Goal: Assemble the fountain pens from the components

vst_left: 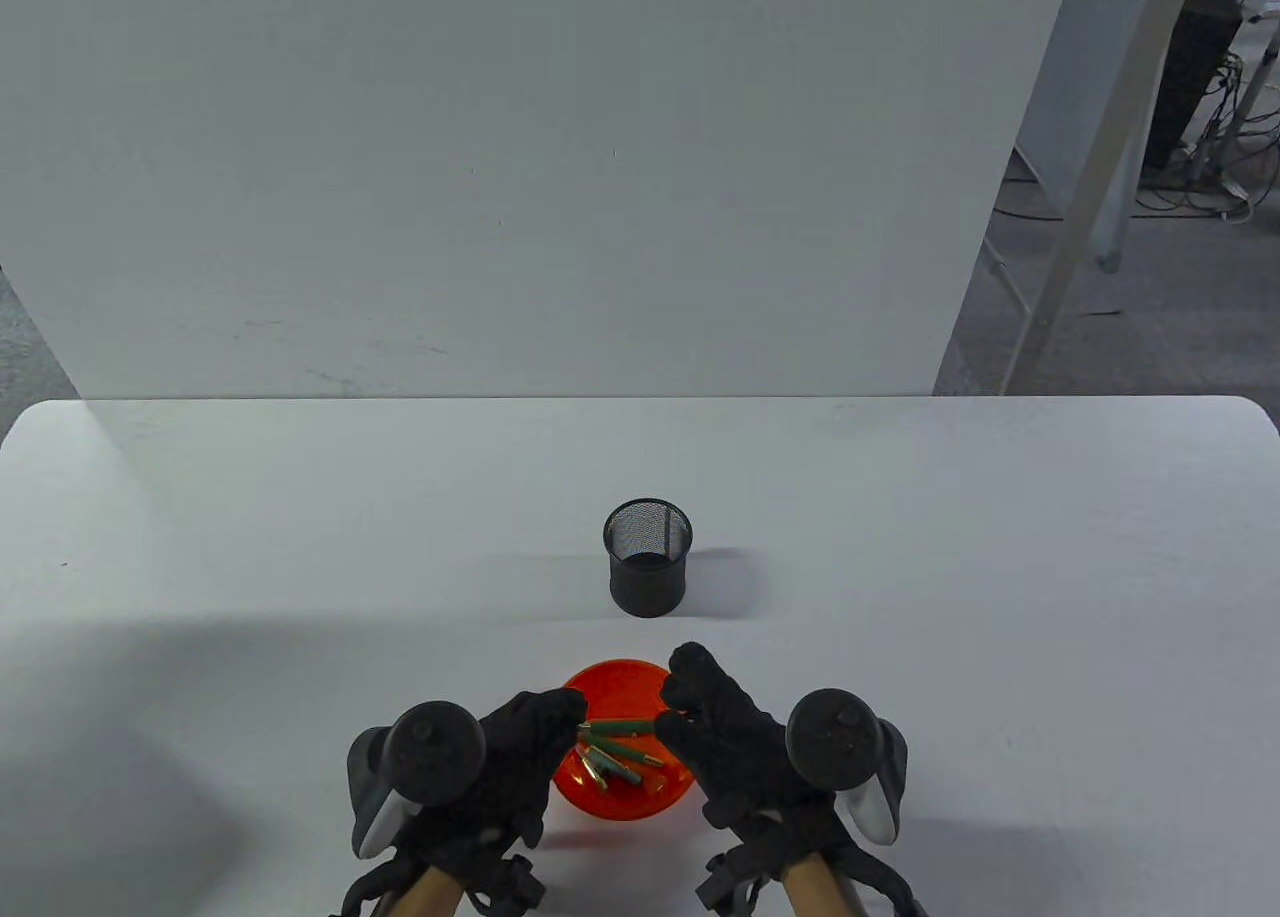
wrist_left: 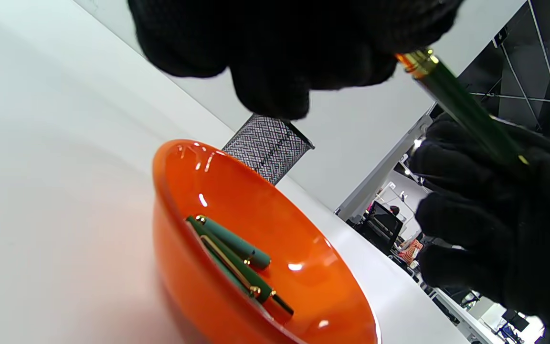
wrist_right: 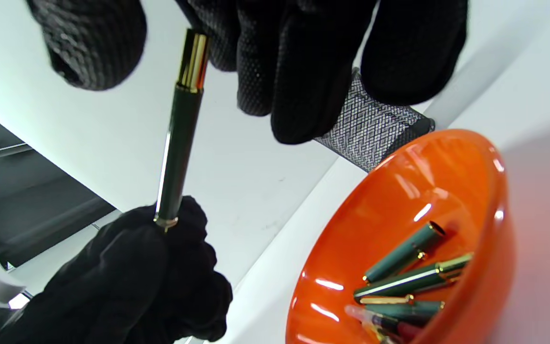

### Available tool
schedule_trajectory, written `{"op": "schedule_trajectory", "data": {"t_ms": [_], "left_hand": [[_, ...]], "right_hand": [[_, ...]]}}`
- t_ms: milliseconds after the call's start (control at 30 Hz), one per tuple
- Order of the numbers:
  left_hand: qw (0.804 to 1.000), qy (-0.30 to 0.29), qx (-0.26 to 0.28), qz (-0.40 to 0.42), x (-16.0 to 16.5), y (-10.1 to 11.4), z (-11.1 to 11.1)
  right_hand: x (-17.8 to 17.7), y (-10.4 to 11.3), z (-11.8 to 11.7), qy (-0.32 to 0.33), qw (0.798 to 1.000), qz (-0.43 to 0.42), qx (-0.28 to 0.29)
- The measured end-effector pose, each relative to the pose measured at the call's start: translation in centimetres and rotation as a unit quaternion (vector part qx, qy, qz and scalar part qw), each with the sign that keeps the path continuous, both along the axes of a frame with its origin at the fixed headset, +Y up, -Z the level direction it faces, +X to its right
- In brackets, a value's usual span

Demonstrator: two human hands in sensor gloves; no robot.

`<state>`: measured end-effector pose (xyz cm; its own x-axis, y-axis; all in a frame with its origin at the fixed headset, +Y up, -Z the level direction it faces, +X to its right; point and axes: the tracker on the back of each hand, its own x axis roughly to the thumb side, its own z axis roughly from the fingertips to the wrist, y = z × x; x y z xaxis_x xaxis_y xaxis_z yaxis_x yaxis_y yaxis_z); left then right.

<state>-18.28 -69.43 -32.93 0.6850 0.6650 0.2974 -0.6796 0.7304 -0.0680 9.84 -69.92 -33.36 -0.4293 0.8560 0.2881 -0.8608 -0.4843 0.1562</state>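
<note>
The left hand (vst_left: 510, 757) hangs just over the left rim of the orange bowl (vst_left: 610, 682), its fingers curled in and pinching one end of a green pen barrel (vst_left: 612, 727). That barrel spans the gap above the bowl, lying roughly level and crosswise, clear of the loose parts beneath it. In the left wrist view its gold ring sits right at the left fingertips, so the grip there looks shallow.

Down in the bowl lie the remaining pen parts (vst_left: 615, 765): green tubes with gold trim, heaped toward the near side.

Over the bowl's right rim, the right hand (vst_left: 725, 732) is closed round the barrel's other end, thumb and fingers wrapped on it. Whether a second piece is already seated inside that grip cannot be told.

Beyond the bowl, further back on the tabletop (vst_left: 300, 557), stands a black mesh cup (vst_left: 648, 569), upright, apparently waiting for finished pens.

The likely trouble is a skewed join: if the two hands push or twist out of line, the thread or fit may jam. The thin left pinch could also slip on the smooth gold ring, dropping the barrel into the bowl.
</note>
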Motion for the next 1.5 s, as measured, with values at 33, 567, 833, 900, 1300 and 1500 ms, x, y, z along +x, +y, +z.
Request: {"op": "schedule_trajectory", "data": {"t_ms": [33,567,833,900,1300,1500], "left_hand": [[1.0,0.0,0.0,0.002,0.0,0.0,0.0],[1.0,-0.014,0.018,-0.012,0.5,0.3,0.4],[1.0,-0.017,0.016,-0.009,0.5,0.3,0.4],[1.0,-0.013,0.015,-0.007,0.5,0.2,0.4],[1.0,0.016,-0.013,0.015,-0.5,-0.3,-0.2],[1.0,0.011,-0.011,0.017,-0.4,-0.3,-0.1]], "right_hand": [[0.1,0.1,0.1,-0.004,1.0,-0.001,0.009],[0.4,0.1,0.1,-0.099,0.993,0.044,0.048],[0.6,-0.1,0.2,-0.105,0.993,0.024,0.041],[0.5,-0.2,0.2,-0.094,0.995,0.013,0.031],[0.0,0.3,0.4,-0.031,0.998,-0.004,0.052],[0.1,0.5,0.4,-0.041,0.998,0.002,0.056]]}}
